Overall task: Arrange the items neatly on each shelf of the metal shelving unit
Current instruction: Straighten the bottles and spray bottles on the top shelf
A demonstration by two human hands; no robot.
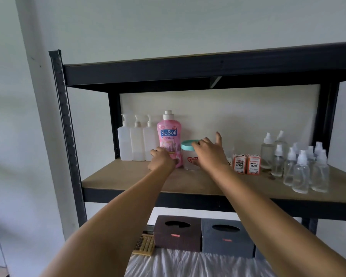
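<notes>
Pink detergent bottle (169, 139) stands upright, left hand (161, 161) gripping its base, right hand (208, 151) fingers loose.

"SoSoft" and "3in1" on pink detergent bottle (169, 139), "REFILL INK" on two orange boxes (246, 163)
</notes>
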